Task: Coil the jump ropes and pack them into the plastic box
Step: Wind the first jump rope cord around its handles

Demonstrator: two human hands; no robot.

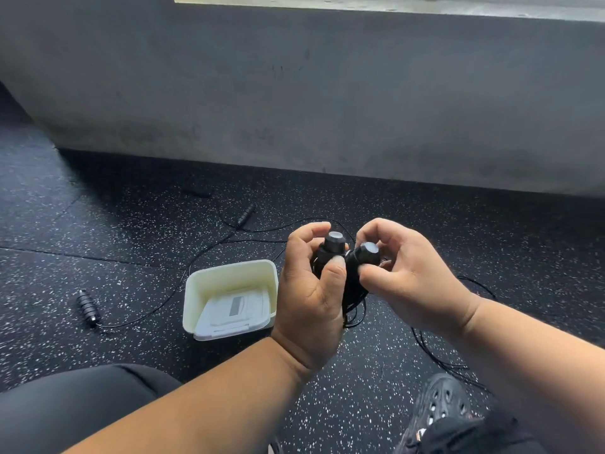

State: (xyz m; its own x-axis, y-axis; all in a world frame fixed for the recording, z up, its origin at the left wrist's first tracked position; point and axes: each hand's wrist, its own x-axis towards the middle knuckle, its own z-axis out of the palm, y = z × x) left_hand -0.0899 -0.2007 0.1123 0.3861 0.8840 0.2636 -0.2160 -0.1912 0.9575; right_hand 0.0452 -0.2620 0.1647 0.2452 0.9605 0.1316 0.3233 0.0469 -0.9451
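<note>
My left hand [309, 290] grips one black jump rope handle [332, 245], upright, with its grey end cap facing up. My right hand [404, 276] pinches the second handle [363, 255] right beside the first. A bundle of thin black cord [355, 306] hangs coiled below both hands. The white plastic box [199, 290] stands open on the floor just left of my left hand, with a white insert lying in its bottom. A second jump rope lies loose on the floor: one ribbed handle [87, 308] at the left, the other handle [245, 215] farther back.
The floor is black speckled rubber. A grey concrete wall [327, 93] runs across the back. More black cord [442, 352] loops on the floor at the right. My knee [65, 407] is at the lower left and my black shoe [442, 404] at the lower right.
</note>
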